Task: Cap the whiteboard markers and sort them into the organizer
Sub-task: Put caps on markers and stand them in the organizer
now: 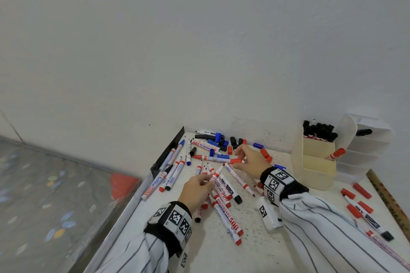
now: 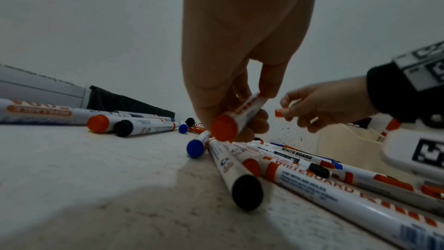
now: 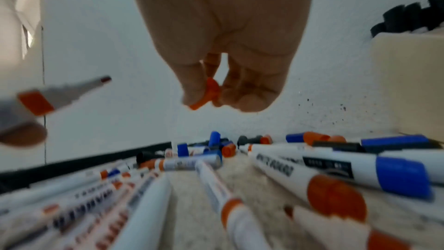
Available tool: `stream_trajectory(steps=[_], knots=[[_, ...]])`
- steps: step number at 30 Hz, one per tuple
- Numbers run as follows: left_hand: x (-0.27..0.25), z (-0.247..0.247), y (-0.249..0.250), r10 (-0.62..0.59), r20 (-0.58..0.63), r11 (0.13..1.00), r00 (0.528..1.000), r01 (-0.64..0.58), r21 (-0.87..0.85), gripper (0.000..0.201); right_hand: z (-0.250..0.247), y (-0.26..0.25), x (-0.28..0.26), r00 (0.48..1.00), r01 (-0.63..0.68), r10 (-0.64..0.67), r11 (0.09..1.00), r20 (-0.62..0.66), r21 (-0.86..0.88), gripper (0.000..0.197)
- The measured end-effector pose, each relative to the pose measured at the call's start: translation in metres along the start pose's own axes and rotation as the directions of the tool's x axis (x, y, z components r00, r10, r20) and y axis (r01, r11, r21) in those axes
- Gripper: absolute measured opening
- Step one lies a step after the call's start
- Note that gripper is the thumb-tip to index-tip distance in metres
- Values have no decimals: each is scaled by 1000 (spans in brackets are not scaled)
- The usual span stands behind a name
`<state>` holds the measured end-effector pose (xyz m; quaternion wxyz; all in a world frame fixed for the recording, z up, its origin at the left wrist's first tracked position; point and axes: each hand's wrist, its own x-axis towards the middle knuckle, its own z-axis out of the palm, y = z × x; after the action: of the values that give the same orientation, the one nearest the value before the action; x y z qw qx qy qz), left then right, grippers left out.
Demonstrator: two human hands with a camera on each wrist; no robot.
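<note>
Above a speckled white table [image 1: 250,248], the head view shows the left hand [image 1: 196,190] pinching an uncapped red marker [image 1: 215,174], its tip pointing up and away toward the right hand [image 1: 251,160]. That right hand pinches a red cap [image 1: 236,160] a little beyond the marker tip, apart from it. Loose markers and caps in red, blue and black lie scattered under and beyond both hands. To the right stands a cream organizer [image 1: 315,170]; its rear compartment is packed with black-capped markers, and one red-capped marker leans in the front compartment.

From the left wrist, the left hand [image 2: 230,64] has its fingers and thumb curled round the red marker [image 2: 240,115], whose red butt end faces the camera, held clear of the pile below. The right hand [image 2: 329,107] is near it, with the red cap [image 2: 279,113] poking from its fingers.

From the right wrist, the right hand [image 3: 223,45] squeezes the red cap [image 3: 207,93] between thumb and fingertips. The bare marker tip [image 3: 72,90] enters blurred from the left, not touching the cap.
</note>
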<state>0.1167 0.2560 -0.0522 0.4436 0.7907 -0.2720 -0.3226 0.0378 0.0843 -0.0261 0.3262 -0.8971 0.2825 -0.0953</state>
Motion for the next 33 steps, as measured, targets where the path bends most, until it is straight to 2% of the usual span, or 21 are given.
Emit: stream_trajectory(steps=[2, 4, 11, 18, 21, 24, 26, 28, 31, 33], knots=[[-2, 2, 3, 19, 2, 999, 1000, -19, 35, 38, -9, -5, -9, 996, 64, -65, 998, 68, 16, 20], [-3, 6, 5, 36, 1, 997, 999, -36, 67, 38, -15, -5, -20, 992, 95, -96, 995, 78, 17, 19], [-12, 19, 16, 134, 15, 976, 991, -134, 172, 36, -25, 2, -43, 990, 121, -116, 991, -86, 50, 19], [-21, 31, 23, 234, 41, 933, 971, -236, 270, 34, -31, 14, -58, 994, 106, -103, 989, -29, 103, 23], [-24, 34, 28, 262, 92, 920, 961, -278, 276, 32, -29, 14, -64, 989, 125, -131, 989, 73, 80, 18], [-28, 35, 33, 286, 94, 924, 954, -301, 235, 28, -26, 13, -67, 996, 63, -68, 994, 59, 86, 8], [-29, 36, 34, 321, 63, 906, 945, -326, 271, 24, -24, 12, -68, 1000, 2, -2, 995, 2, 104, 31], [-30, 38, 36, 344, 45, 892, 938, -341, 296, 21, -24, 9, -70, 997, -58, 65, 990, -47, 126, 45], [-31, 39, 39, 399, 12, 855, 917, -377, 356, 26, -21, 7, -71, 987, -115, 134, 974, -88, 196, 48], [-31, 39, 40, 455, 18, 789, 890, -413, 456, 26, -20, 6, -71, 981, -125, 157, 961, -116, 247, 46]])
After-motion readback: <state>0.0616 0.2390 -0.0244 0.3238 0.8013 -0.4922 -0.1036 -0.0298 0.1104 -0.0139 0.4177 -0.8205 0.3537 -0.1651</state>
